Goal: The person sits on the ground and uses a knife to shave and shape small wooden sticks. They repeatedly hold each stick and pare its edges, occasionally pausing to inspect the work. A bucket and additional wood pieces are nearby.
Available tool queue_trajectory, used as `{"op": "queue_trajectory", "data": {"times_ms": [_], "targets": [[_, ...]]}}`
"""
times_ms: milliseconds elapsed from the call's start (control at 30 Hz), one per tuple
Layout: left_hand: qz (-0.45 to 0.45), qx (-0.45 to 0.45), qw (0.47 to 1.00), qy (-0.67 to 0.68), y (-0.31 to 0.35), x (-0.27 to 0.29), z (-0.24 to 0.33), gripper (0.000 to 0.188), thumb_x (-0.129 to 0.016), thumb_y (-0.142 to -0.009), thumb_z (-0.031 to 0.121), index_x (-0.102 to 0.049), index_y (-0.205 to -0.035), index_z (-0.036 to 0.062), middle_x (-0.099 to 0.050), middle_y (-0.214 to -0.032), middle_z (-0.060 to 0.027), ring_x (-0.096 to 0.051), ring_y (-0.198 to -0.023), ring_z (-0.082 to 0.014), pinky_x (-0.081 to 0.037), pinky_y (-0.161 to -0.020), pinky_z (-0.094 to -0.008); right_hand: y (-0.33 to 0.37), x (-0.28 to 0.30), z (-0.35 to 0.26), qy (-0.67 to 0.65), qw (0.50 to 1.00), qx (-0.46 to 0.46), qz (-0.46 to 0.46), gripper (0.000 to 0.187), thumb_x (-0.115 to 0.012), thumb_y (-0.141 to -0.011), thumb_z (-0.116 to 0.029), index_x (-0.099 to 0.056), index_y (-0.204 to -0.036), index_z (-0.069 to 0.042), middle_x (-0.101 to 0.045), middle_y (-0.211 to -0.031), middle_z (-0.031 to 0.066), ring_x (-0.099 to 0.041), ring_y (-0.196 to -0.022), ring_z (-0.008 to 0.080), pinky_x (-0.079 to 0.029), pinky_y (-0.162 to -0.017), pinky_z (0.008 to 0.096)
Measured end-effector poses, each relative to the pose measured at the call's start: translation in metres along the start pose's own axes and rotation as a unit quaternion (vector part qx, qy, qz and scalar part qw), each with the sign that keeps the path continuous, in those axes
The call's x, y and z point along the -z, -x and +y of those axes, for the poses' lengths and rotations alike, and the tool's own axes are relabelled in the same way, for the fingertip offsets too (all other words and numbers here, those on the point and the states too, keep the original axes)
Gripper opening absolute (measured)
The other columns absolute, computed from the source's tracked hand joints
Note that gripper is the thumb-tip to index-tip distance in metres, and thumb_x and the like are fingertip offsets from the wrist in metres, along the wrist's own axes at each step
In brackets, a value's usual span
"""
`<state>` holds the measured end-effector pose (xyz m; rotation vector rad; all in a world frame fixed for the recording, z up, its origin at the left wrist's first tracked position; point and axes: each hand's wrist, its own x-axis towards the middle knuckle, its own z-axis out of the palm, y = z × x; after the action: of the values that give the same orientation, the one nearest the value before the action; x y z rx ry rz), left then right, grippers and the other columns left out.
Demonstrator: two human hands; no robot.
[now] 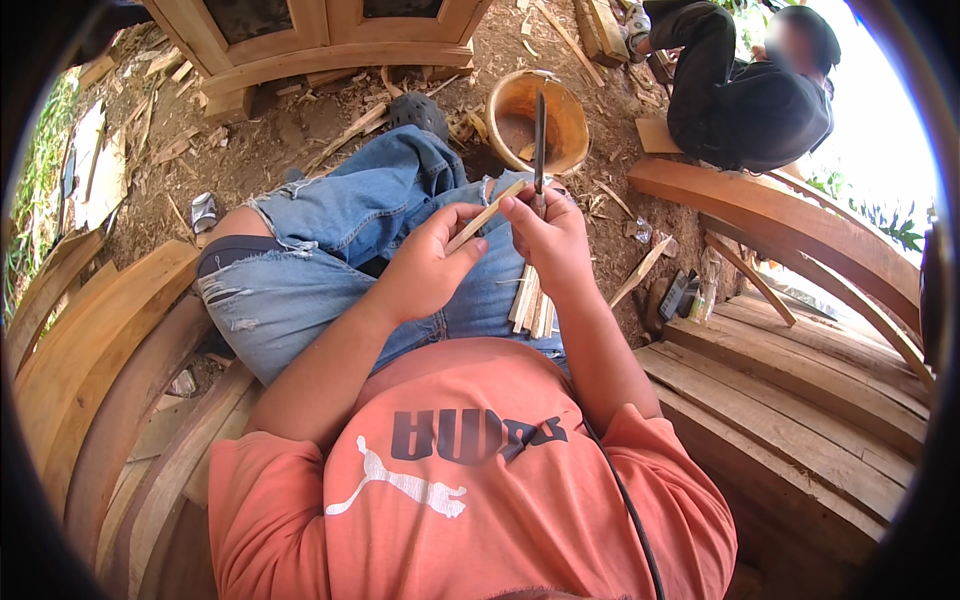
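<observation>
we take the round orange bucket (545,125) on the dirt as our landmark. it stands open just beyond our knees, and its inside shows brownish walls with a few pale wood scraps near the bottom; we cannot tell what else it holds.

on the near side of the bucket, over our lap, our left hand (425,265) curls its fingers and thumb tight around a thin pale wood stick (486,216), which slants up toward the bucket. our right hand (550,240), just beside the left, is closed on the handle of a dark narrow blade (540,140) that stands upright, its tip crossing the bucket's rim in our view. the stick's upper end meets the blade near our right fingertips.

nearer to us than the bucket, below our right hand, a bundle of similar sticks (530,300) rests on our jeans (330,250).

right of the bucket, another person in dark clothes (750,100) sits on the ground. beyond the bucket on its left stands a wooden cabinet frame (320,40).
</observation>
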<state>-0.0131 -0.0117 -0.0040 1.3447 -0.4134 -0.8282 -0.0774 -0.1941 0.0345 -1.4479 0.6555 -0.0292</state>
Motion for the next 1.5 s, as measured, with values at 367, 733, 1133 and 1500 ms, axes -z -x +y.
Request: {"op": "queue_trajectory", "data": {"times_ms": [367, 733, 1133, 1500], "targets": [[-0.034, 0.065, 0.982, -0.177, 0.002, 0.004, 0.014, 0.036, -0.059, -0.11, 0.031, -0.06, -0.096, -0.0015, -0.062, -0.074, -0.0191, -0.054, -0.066, -0.0284, -0.047, -0.067, -0.0451, -0.006, -0.002, -0.005, 0.164, 0.983, 0.078, -0.016, 0.027, -0.076, -0.102, -0.025, -0.071, -0.108, 0.001, -0.065, -0.075, -0.0025, -0.057, -0.07, 0.0071, -0.045, -0.062, 0.0292], [0.044, 0.034, 0.949, -0.311, -0.004, 0.01, -0.003, 0.037, -0.05, -0.11, 0.025, -0.07, -0.1, -0.0044, -0.071, -0.096, -0.0292, -0.067, -0.094, -0.0492, -0.052, -0.083, -0.0537, 0.022, -0.006, 0.015, 0.494, 0.84, 0.223, -0.023, 0.025, -0.064, -0.107, -0.029, -0.066, -0.1, -0.006, -0.069, -0.082, 0.0197, -0.067, -0.078, 0.0453, -0.05, -0.067, 0.0528], [-0.001, 0.061, 0.927, -0.37, 0.001, 0.008, 0.008, 0.041, -0.048, -0.11, 0.028, -0.07, -0.099, -0.0053, -0.07, -0.094, -0.0326, -0.067, -0.093, -0.0525, -0.051, -0.079, -0.0592, 0.015, -0.007, 0.031, 0.543, 0.793, 0.276, 0.002, 0.028, -0.066, -0.105, -0.036, -0.065, -0.096, -0.009, -0.068, -0.079, 0.0157, -0.068, -0.074, 0.0413, -0.051, -0.064, 0.0509], [0.05, 0.062, 0.95, -0.301, -0.003, 0.01, 0.007, 0.036, -0.05, -0.111, 0.027, -0.066, -0.116, -0.0046, -0.072, -0.095, -0.0308, -0.068, -0.095, -0.0523, -0.051, -0.082, -0.0594, 0.006, -0.006, 0.015, 0.557, 0.781, 0.281, 0.019, 0.031, -0.067, -0.104, -0.038, -0.065, -0.093, -0.009, -0.067, -0.077, 0.014, -0.067, -0.07, 0.0392, -0.051, -0.062, 0.0502]]}}
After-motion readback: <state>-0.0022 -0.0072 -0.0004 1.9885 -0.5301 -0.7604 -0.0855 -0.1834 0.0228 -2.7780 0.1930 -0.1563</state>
